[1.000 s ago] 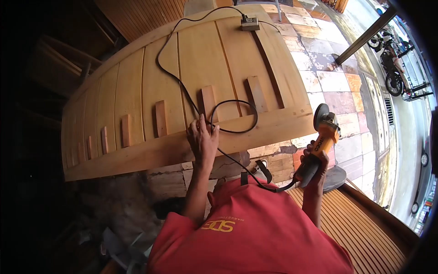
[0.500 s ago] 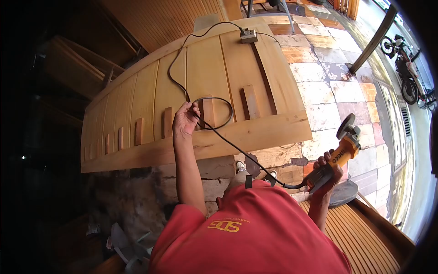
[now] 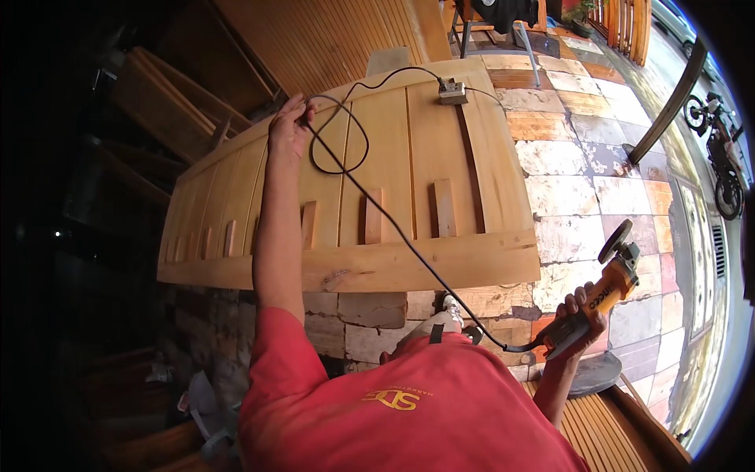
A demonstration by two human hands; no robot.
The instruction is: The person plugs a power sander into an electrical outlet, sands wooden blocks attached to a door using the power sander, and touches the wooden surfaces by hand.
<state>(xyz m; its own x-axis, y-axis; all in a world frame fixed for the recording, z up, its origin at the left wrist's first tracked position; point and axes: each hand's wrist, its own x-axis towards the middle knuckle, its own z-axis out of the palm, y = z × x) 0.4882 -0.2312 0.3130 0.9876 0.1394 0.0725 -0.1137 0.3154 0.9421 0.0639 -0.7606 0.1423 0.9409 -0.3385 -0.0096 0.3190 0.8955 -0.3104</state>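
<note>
My right hand [image 3: 580, 315] grips a yellow and black angle grinder [image 3: 602, 295], its disc [image 3: 615, 241] pointing up and away from me. From the grinder's tail a black power cord [image 3: 401, 236] runs across to my left hand [image 3: 289, 126]. The left fingers are closed on the cord above the far side of a wooden door panel [image 3: 377, 263], and a loop of it hangs beside them. Beyond the hand the cord leads to a socket box [image 3: 452, 92] lying on the panel's far right part.
Several small wood blocks [image 3: 372, 216] stand along the panel's near side. Slatted wood [image 3: 330, 39] leans behind it. A post [image 3: 668, 106] and a motorcycle [image 3: 720, 157] are at the right. Tiled floor [image 3: 562, 197] surrounds the panel; a round dark slab [image 3: 594, 374] lies near my right arm.
My left hand has moved forward and left over the panel, drawing the cord with it. The grinder stays in my right hand, slightly lower and further right in view.
</note>
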